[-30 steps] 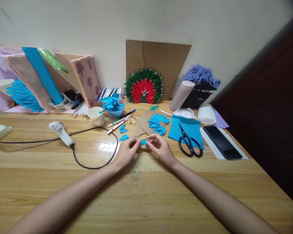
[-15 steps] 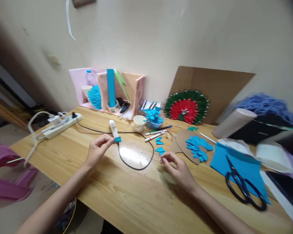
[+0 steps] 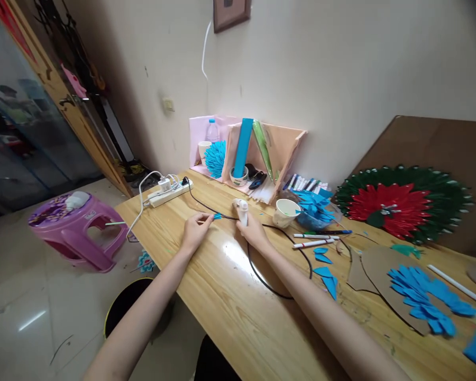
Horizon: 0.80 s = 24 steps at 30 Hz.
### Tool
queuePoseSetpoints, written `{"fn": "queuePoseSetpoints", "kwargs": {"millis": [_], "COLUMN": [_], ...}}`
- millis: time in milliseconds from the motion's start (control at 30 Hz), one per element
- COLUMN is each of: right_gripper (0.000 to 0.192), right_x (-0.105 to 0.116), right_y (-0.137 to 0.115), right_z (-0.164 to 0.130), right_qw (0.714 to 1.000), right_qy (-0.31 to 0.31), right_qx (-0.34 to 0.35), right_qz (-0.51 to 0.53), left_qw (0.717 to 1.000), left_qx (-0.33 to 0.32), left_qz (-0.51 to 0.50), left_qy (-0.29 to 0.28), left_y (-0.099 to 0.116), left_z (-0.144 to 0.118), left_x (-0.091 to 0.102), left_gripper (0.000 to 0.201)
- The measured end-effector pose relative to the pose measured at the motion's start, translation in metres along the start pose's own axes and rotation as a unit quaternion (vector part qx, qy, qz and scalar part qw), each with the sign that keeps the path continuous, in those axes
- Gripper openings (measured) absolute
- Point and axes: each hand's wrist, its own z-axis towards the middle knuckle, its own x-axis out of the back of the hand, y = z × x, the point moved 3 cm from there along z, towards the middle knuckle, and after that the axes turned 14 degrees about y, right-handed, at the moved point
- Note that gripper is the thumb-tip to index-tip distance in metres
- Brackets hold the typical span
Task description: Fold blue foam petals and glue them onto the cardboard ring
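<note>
Between the fingertips of my left hand (image 3: 197, 232) is a small folded blue piece (image 3: 217, 216), pinched above the table's left part. My right hand (image 3: 254, 230) is closed around a white hot glue gun (image 3: 243, 210), whose black cord (image 3: 270, 290) loops over the wood. The fingers on the gun's far side are partly hidden. A white paper cup (image 3: 286, 211) stands just right of the gun. Several cut blue petals (image 3: 326, 279) lie right of the cord. On a cardboard piece (image 3: 375, 262) sits a partial ring of blue petals (image 3: 420, 299).
A white power strip (image 3: 170, 193) lies at the table's left edge. Behind stand a pink box organizer (image 3: 293, 151), a bowl of blue pieces (image 3: 317, 217) and a red-green petal fan (image 3: 384, 203). Markers (image 3: 315, 243) lie mid-table. A purple stool (image 3: 83, 227) and black bin (image 3: 122, 304) are on the floor.
My view has swung left. My right hand has moved from beside the loose petals to the glue gun and taken hold of it. My left hand still pinches the blue piece.
</note>
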Motion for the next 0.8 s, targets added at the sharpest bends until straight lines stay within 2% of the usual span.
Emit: {"fn": "queuePoseSetpoints", "kwargs": {"millis": [100,167,267,333,467,800], "right_gripper": [0.025,0.03,0.027,0.026,0.024,0.022], "right_x": [0.012,0.021,0.027,0.026,0.022,0.02], "right_y": [0.007,0.009,0.009,0.008,0.009,0.01], "right_z": [-0.018,-0.034,-0.054,-0.061,-0.063,-0.064], "right_qw": [0.999,0.991,0.972,0.962,0.957,0.967], "right_qy": [0.009,0.017,-0.029,-0.065,-0.106,-0.109], "right_qx": [-0.014,-0.028,-0.025,-0.026,-0.027,-0.03], "right_qz": [0.03,0.128,0.232,0.263,0.267,0.228], "left_qw": [1.0,0.999,0.999,0.999,0.998,0.997], "left_qx": [0.019,0.03,0.036,0.037,0.033,0.038], "left_qz": [0.006,0.006,0.007,0.01,0.016,0.005], "left_qy": [-0.015,-0.029,-0.038,-0.039,-0.046,-0.062], "left_y": [-0.008,-0.012,-0.016,-0.017,-0.019,-0.019], "left_z": [0.0,-0.001,-0.003,-0.004,-0.005,-0.006], "left_x": [-0.003,-0.006,-0.009,-0.01,-0.012,-0.014], "left_gripper": [0.028,0.027,0.027,0.026,0.027,0.029]}}
